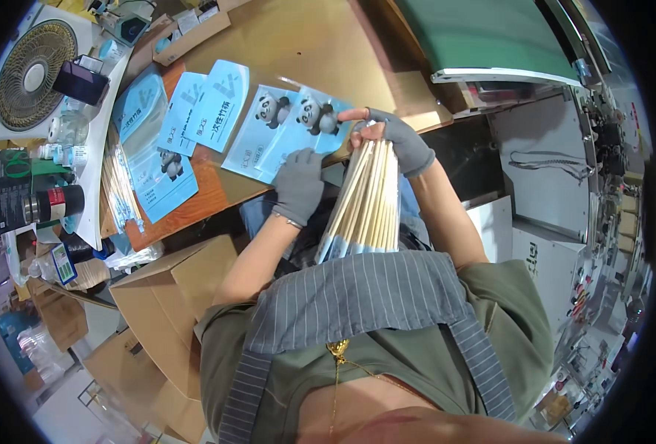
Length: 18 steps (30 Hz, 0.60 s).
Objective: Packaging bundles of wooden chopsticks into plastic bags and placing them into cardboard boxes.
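Note:
My right hand (405, 144), in a grey fingerless glove, is closed round the upper end of a thick bundle of pale chopsticks (363, 196) in clear wrappers with blue lower ends. The bundle hangs tilted in front of my apron. My right index finger stretches left to the edge of a blue plastic bag (320, 137) printed with pandas. Also gloved in grey, my left hand (298, 185) lies with its fingers on the near edge of that bag; the thumb is hidden. More blue bags (220, 103) lie to the left on the wooden table (320, 44).
Wrapped sticks (119, 185) lie at the table's left end. Beyond are a fan (35, 70), a phone (81, 83) and a dark flask (54, 203). An open cardboard box (172, 288) stands below left. A green surface (490, 37) is at the far right.

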Each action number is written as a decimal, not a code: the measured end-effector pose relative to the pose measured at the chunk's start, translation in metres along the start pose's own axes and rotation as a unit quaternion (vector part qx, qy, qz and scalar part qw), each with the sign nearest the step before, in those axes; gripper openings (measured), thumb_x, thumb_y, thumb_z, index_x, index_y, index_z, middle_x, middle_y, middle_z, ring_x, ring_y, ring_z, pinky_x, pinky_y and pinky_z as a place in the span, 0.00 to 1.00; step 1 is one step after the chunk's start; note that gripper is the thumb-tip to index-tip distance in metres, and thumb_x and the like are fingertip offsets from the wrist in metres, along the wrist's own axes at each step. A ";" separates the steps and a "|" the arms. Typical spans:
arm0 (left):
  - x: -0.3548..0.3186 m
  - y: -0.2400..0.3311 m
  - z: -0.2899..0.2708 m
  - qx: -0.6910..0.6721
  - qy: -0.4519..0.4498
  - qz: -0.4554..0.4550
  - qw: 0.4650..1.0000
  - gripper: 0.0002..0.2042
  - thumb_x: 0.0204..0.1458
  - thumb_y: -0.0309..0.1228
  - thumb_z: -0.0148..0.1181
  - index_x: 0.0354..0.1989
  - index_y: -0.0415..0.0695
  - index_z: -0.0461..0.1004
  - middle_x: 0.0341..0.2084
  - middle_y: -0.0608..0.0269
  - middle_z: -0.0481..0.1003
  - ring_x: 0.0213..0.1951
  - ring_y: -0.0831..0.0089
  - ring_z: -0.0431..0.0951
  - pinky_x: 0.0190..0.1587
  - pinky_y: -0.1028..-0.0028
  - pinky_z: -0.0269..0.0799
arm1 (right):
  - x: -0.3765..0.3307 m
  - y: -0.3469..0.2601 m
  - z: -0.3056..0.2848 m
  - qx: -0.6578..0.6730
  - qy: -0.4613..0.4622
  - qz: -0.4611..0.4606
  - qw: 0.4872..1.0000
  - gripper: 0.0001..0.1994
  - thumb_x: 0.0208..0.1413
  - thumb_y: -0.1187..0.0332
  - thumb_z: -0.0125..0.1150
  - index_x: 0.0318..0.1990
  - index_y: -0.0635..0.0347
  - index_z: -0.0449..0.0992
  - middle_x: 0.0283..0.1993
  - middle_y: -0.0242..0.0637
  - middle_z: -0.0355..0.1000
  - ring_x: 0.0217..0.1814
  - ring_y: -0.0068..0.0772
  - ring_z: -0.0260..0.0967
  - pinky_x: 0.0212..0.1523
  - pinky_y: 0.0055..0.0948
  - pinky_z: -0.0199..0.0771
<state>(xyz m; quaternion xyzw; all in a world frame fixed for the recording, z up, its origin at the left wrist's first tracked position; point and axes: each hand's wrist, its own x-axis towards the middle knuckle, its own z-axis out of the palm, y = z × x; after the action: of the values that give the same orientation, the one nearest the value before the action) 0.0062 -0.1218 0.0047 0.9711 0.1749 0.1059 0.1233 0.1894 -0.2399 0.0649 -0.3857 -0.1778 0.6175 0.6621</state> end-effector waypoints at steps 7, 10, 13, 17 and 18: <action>0.006 -0.043 -0.018 -0.169 0.097 -0.228 0.954 0.19 0.48 0.43 0.60 0.19 0.37 0.68 0.14 0.50 0.68 0.19 0.56 0.68 0.25 0.64 0.63 | 0.008 -0.005 0.022 -0.052 -0.060 0.027 0.996 0.25 0.48 0.68 0.52 0.54 0.71 0.65 0.31 0.39 0.72 0.33 0.29 0.71 0.37 0.25 0.71; 0.009 -0.039 -0.023 -0.168 0.069 -0.244 0.953 0.18 0.53 0.43 0.55 0.22 0.38 0.70 0.18 0.49 0.70 0.24 0.50 0.71 0.26 0.61 0.64 | 0.022 0.005 0.029 -0.106 -0.094 0.040 0.989 0.27 0.48 0.68 0.53 0.57 0.73 0.62 0.31 0.39 0.74 0.33 0.27 0.72 0.38 0.24 0.71; 0.014 -0.012 -0.042 -0.147 0.243 -0.127 0.951 0.13 0.53 0.38 0.54 0.25 0.40 0.72 0.24 0.52 0.72 0.26 0.54 0.72 0.27 0.62 0.66 | 0.037 0.021 0.035 -0.120 -0.059 0.118 0.984 0.27 0.48 0.70 0.56 0.57 0.70 0.63 0.33 0.41 0.75 0.37 0.26 0.73 0.39 0.25 0.71; 0.008 0.016 -0.070 -0.089 0.281 0.033 0.955 0.06 0.51 0.28 0.57 0.30 0.38 0.74 0.32 0.54 0.73 0.30 0.57 0.74 0.31 0.66 0.70 | 0.056 0.046 0.026 -0.505 -0.068 0.053 0.859 0.19 0.50 0.66 0.54 0.49 0.69 0.71 0.31 0.39 0.75 0.33 0.26 0.73 0.34 0.23 0.71; 0.002 0.019 -0.073 -0.105 0.271 0.075 0.954 0.04 0.49 0.26 0.58 0.31 0.38 0.74 0.33 0.54 0.73 0.30 0.58 0.75 0.32 0.67 0.70 | 0.053 0.049 0.029 -0.376 -0.080 0.022 0.923 0.16 0.53 0.65 0.53 0.46 0.66 0.72 0.32 0.38 0.75 0.33 0.26 0.73 0.34 0.24 0.72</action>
<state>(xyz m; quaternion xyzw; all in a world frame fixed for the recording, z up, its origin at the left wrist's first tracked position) -0.0045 -0.1238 0.0792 0.8976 0.1162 0.3920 0.1646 0.1447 -0.1841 0.0351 -0.5591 -0.4408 0.5489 0.4380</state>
